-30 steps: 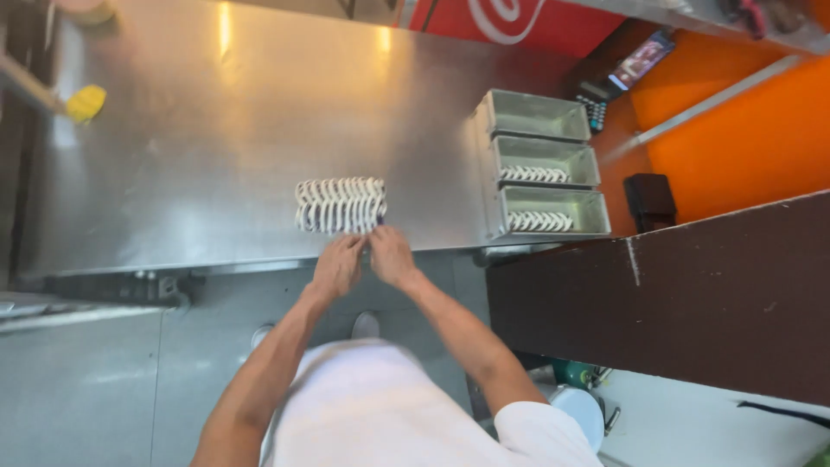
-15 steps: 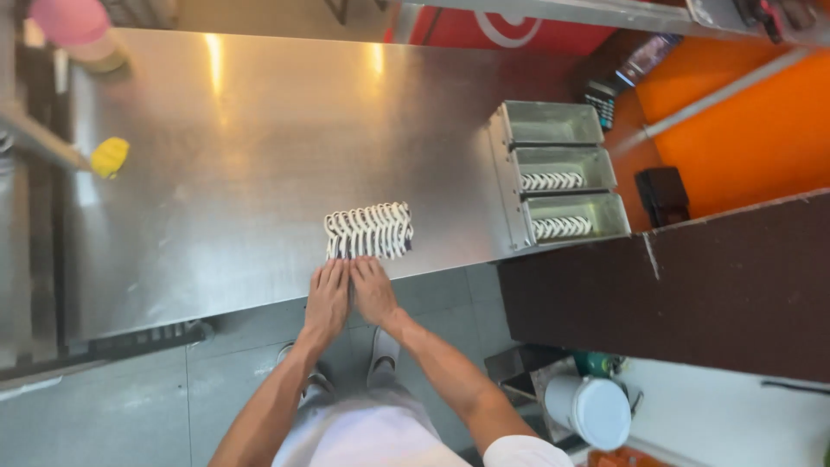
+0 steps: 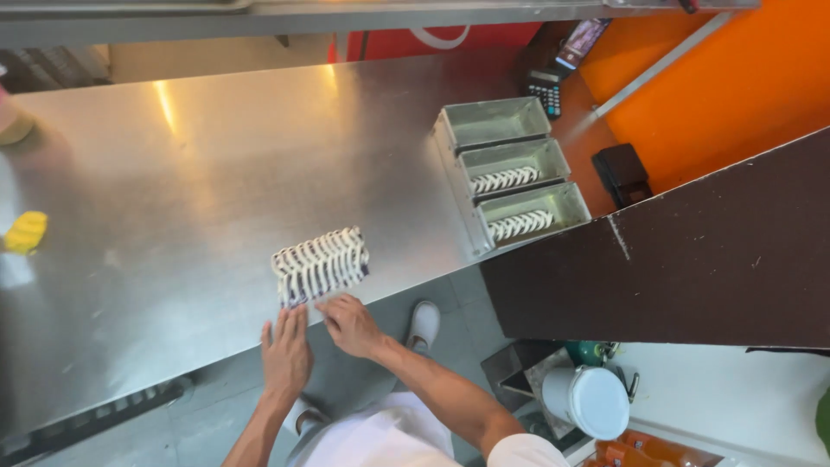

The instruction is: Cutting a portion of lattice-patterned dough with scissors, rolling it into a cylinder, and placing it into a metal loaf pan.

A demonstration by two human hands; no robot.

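Two of our three loaf tins (image 3: 510,169) far right of our hands already hold striped dough, one stays empty, and our flat, unclenched left hand (image 3: 285,355) and right hand (image 3: 347,322) touch the next striped dough piece (image 3: 320,265) just ahead.

A steel bench (image 3: 199,156) carries a striped strip of dough (image 3: 320,264) close to its near edge. Three joined metal loaf tins (image 3: 510,169) sit at its right edge, two holding striped dough. A yellow object (image 3: 24,232) lies near the left edge.
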